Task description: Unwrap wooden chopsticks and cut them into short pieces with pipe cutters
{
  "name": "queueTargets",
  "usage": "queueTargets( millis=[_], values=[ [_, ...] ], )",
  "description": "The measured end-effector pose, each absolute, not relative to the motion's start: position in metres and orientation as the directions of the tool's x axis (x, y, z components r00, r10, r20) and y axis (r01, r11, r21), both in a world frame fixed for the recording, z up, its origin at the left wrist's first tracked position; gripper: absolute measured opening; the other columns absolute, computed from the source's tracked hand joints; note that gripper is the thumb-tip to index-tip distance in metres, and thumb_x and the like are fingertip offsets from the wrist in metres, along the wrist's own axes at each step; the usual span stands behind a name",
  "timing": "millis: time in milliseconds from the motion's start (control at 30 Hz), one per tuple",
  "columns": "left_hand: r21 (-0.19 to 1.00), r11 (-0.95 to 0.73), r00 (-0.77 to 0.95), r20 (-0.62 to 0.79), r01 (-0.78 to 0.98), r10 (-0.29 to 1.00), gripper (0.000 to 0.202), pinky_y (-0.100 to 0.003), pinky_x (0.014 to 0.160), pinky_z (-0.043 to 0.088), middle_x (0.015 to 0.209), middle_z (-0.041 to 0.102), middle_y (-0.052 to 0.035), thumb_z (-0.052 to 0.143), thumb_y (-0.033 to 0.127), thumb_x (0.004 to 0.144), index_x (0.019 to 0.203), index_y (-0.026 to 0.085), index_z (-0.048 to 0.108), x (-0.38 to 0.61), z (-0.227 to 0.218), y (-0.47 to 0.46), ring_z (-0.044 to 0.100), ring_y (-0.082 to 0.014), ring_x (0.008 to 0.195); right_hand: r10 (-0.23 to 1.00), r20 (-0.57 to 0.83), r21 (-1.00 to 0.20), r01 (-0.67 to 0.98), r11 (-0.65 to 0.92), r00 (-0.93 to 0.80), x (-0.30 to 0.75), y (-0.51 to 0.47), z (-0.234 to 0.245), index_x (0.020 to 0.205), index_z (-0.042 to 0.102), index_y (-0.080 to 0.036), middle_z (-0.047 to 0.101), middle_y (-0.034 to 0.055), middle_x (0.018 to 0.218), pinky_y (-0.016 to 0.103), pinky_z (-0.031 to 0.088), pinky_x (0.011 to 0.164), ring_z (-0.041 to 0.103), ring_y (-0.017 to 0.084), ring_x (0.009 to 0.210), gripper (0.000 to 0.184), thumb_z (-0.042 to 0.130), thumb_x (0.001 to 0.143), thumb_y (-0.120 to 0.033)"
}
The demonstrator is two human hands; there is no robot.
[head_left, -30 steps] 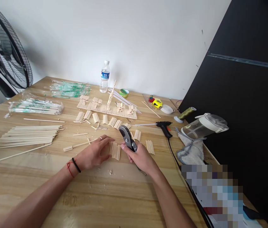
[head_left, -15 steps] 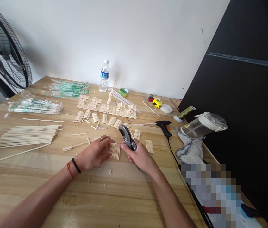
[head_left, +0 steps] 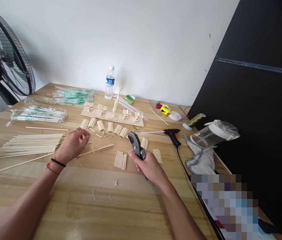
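My right hand (head_left: 147, 165) is closed round the handles of a grey and black cutter (head_left: 136, 145), whose head points up and away from me. A small panel of short glued sticks (head_left: 120, 160) lies on the wooden table (head_left: 106, 206) just left of that hand. My left hand (head_left: 72, 145) hovers farther left with its fingers curled; what they pinch, if anything, is hidden. It sits over the left end of a thin stick with a small block on it (head_left: 98, 149) and close to the pile of long sticks (head_left: 29, 143).
Several short stick panels (head_left: 111, 126) and a long stick-built base (head_left: 113, 115) lie mid-table. Wrapped chopstick packs (head_left: 38, 112), a water bottle (head_left: 110, 82), a glue gun (head_left: 172, 134), a thread spool (head_left: 195, 120), a cloth with a plastic jug (head_left: 214, 133) and a fan (head_left: 7, 56) surround them.
My left hand has left the small stick panel and moved left and away, toward the long sticks. The stick with the block has shifted. My right hand with the cutter has barely moved.
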State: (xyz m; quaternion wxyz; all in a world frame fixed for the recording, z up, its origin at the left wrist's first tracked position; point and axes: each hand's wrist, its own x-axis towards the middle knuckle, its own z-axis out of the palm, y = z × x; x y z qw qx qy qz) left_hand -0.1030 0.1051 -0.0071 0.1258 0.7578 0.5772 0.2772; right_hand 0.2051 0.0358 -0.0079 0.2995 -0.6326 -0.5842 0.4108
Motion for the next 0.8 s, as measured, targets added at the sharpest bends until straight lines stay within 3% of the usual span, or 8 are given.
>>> queueTargets(
  millis=[133,267,433,533,800],
  values=[
    [0.515,-0.226,0.154,0.18,0.827,0.972,0.021,-0.032,0.071,0.048,0.087,0.073,-0.0052,0.056,0.036,0.088,0.082,0.021,0.069,-0.123,-0.002,0.111,0.065,-0.0214,0.074,0.983,-0.185,-0.855,0.494,-0.16,-0.002,0.205,0.036,-0.009,0.087,0.066,-0.019,0.053,-0.0036,0.052,0.029,0.042,0.051,0.052,0.017,0.048,0.044,0.058,0.09,-0.063],
    [0.56,-0.317,0.301,0.123,0.766,0.946,0.019,-0.03,0.071,0.049,0.088,0.075,-0.0041,0.056,0.032,0.089,0.085,0.021,0.071,-0.123,0.005,0.105,0.066,-0.0204,0.077,0.984,-0.178,-0.851,0.502,-0.157,0.005,0.206,0.037,-0.013,0.085,0.064,-0.02,0.054,-0.0032,0.052,0.029,0.043,0.052,0.053,0.018,0.05,0.047,0.059,0.087,-0.067],
    [0.565,-0.418,0.505,0.003,0.711,0.863,0.027,-0.027,0.072,0.048,0.089,0.074,-0.0032,0.051,0.016,0.087,0.095,0.022,0.076,-0.112,0.003,0.098,0.067,-0.0176,0.078,0.985,-0.172,-0.839,0.523,-0.148,0.002,0.207,0.036,-0.014,0.085,0.064,-0.02,0.053,-0.0027,0.052,0.03,0.042,0.052,0.052,0.019,0.05,0.05,0.056,0.086,-0.07],
    [0.557,-0.502,0.582,0.041,0.662,0.812,0.03,-0.025,0.076,0.049,0.093,0.071,-0.0045,0.049,0.01,0.087,0.091,0.021,0.076,-0.106,-0.006,0.098,0.067,-0.0158,0.079,0.982,-0.186,-0.835,0.524,-0.168,0.018,0.206,0.036,-0.013,0.087,0.064,-0.02,0.053,-0.0026,0.052,0.03,0.042,0.052,0.052,0.019,0.05,0.052,0.056,0.085,-0.071],
    [0.508,-0.465,0.506,0.065,0.725,0.86,0.022,-0.026,0.071,0.047,0.089,0.066,-0.0035,0.05,0.009,0.085,0.08,0.02,0.069,-0.107,-0.016,0.101,0.063,-0.0162,0.073,0.986,-0.168,-0.833,0.536,-0.14,-0.002,0.206,0.037,-0.016,0.083,0.063,-0.02,0.052,-0.0027,0.052,0.03,0.041,0.053,0.052,0.018,0.05,0.051,0.055,0.085,-0.071]
  ],
)
